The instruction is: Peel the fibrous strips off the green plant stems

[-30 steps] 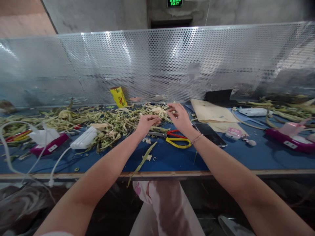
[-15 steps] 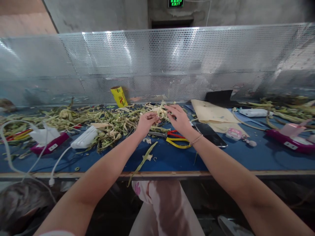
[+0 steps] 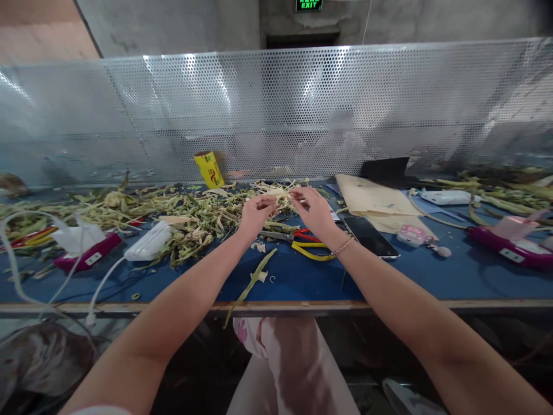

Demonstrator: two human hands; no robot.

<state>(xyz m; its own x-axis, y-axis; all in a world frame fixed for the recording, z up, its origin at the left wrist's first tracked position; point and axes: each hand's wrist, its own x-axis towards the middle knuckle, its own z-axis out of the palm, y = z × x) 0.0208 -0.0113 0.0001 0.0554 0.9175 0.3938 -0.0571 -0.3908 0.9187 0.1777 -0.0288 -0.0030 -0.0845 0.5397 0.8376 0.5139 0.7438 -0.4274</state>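
Observation:
Both hands meet over the blue tabletop, fingertips pinched around a pale plant piece [image 3: 283,197] that looks like a dried flower or stalk. My left hand [image 3: 256,216] grips it from the left with closed fingers. From the right, my right hand [image 3: 315,212] pinches its other side; the fingers partly hide it. A heap of dried plant scraps [image 3: 199,216] spreads behind and left of my hands. Just below my right hand lie scissors [image 3: 313,251] with red and yellow handles. A long green leaf strip [image 3: 254,279] hangs over the table's front edge.
A phone [image 3: 370,237], brown paper [image 3: 374,196] and a pink earbud case [image 3: 411,234] lie to the right. Purple power strips [image 3: 88,253] with white cables and a white power bank [image 3: 149,242] are on the left. A yellow box [image 3: 209,170] stands before the perforated metal screen [image 3: 268,109].
My fingers have shifted slightly around the pale plant piece, which now lies flatter between them; my right fingertips sit a little lower. Everything else on the table is unchanged.

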